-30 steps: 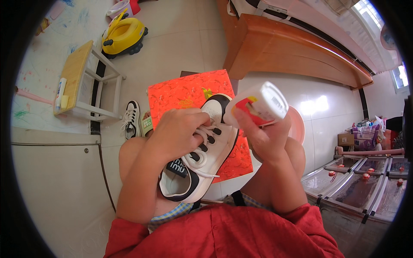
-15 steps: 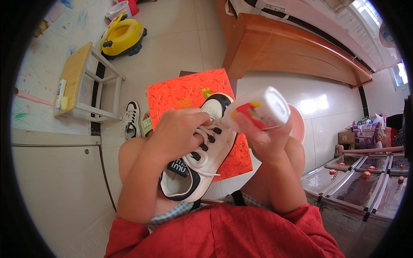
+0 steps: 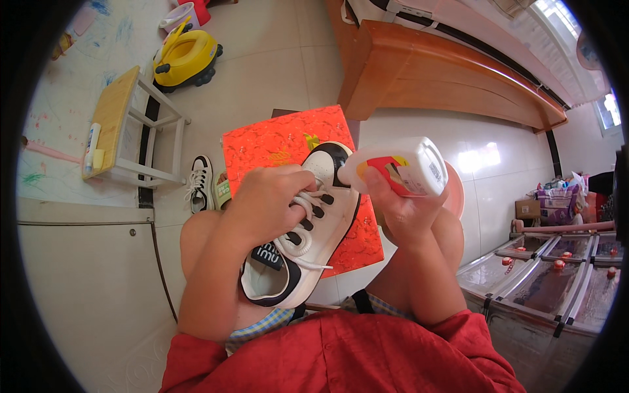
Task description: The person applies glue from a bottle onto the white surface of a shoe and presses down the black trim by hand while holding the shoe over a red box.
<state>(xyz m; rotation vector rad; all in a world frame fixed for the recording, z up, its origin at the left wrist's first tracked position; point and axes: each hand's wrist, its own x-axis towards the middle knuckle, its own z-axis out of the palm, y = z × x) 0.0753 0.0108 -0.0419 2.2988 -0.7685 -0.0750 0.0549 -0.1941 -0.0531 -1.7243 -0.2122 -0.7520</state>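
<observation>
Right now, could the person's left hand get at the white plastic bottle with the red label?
Probably yes: the bottle is close, with nothing visibly blocking. But the left hand holds the white-and-black lace-up sneaker and might need to let go; the right hand grips the bottle.

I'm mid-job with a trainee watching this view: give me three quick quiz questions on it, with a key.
1. Which hand holds the white bottle?
2. True or false: the sneaker touched by the left hand has white laces.
3. The second sneaker rests on: A) the red box; B) the stool; C) the floor.

Key: 1. The right hand. 2. True. 3. C.
</observation>
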